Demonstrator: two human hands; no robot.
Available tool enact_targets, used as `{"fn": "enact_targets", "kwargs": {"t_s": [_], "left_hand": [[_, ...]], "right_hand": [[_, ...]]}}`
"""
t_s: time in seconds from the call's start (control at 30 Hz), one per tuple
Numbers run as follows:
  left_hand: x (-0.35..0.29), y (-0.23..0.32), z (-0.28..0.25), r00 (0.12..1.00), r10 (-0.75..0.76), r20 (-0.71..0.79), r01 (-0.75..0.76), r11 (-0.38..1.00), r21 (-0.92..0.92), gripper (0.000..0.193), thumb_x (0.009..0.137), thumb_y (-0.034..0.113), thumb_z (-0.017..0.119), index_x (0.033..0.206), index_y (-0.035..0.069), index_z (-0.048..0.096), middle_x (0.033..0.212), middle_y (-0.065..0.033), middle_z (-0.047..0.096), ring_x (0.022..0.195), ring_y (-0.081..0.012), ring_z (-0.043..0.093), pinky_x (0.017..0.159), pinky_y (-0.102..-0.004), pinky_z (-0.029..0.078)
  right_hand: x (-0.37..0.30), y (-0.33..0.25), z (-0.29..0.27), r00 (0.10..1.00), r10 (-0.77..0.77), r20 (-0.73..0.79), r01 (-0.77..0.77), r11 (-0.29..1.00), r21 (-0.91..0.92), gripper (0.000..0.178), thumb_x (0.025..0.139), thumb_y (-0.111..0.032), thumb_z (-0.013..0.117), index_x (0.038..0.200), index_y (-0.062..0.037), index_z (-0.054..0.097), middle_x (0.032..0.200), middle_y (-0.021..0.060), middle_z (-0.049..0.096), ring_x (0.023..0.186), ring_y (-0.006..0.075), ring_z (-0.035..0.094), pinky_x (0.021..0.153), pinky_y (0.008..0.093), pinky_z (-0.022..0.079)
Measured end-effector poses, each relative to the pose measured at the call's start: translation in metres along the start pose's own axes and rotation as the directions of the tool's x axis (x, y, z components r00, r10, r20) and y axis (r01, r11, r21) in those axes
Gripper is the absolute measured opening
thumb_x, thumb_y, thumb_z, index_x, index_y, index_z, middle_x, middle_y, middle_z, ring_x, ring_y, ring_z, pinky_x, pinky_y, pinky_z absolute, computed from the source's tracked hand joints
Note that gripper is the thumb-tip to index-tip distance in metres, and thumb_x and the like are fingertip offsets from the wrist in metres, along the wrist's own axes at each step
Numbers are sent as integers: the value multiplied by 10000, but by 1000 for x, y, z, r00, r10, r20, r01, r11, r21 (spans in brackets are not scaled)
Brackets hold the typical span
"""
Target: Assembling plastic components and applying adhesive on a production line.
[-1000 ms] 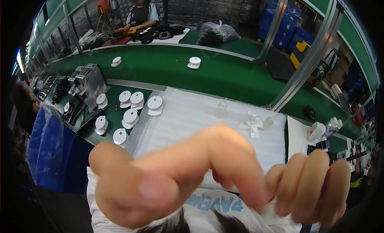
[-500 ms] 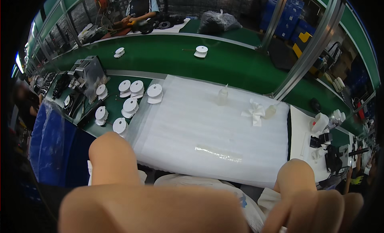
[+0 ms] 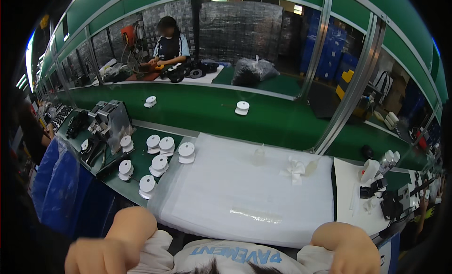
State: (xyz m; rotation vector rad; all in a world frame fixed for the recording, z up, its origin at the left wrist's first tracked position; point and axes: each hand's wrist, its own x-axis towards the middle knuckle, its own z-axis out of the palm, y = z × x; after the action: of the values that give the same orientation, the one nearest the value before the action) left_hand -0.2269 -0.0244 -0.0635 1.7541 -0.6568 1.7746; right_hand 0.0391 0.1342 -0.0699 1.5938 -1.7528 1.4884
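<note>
Down low, left hand (image 3: 100, 256) and right hand (image 3: 355, 259) are curled, contents impossible to tell; the nearest white spool (image 3: 147, 183) looks light, stiff, best pinched by its rim.

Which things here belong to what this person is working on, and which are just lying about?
Probably in use, set out before the left hand and right hand (both seem empty):
white padded mat
white spools
small bottles

Probably just lying about, farther off:
dark-filled bag
stacked blue boxes
</note>
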Motion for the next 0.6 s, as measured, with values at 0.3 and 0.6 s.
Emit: {"fn": "enact_targets", "kwargs": {"t_s": [0.3, 0.6], "left_hand": [[45, 5, -74, 13, -912, -410, 999, -2, 37, 696, 921, 515, 223, 797, -57, 600, 899, -157, 540, 862, -178, 522, 753, -284, 379], [41, 22, -132, 276, -879, -390, 961, 246, 127, 570, 906, 452, 293, 751, -16, 580, 861, -114, 541, 854, -186, 534, 789, -315, 372]], "right_hand": [[28, 129, -80, 744, 412, -526, -415, 902, 118, 374, 881, -325, 462, 778, -7, 629, 793, 165, 604, 624, 235, 562, 553, 308, 426], [73, 146, -41, 498, 231, -836, -453, 891, -24, 167, 854, -160, 486, 796, -72, 616, 836, 101, 608, 684, 182, 569, 585, 266, 428]]}}
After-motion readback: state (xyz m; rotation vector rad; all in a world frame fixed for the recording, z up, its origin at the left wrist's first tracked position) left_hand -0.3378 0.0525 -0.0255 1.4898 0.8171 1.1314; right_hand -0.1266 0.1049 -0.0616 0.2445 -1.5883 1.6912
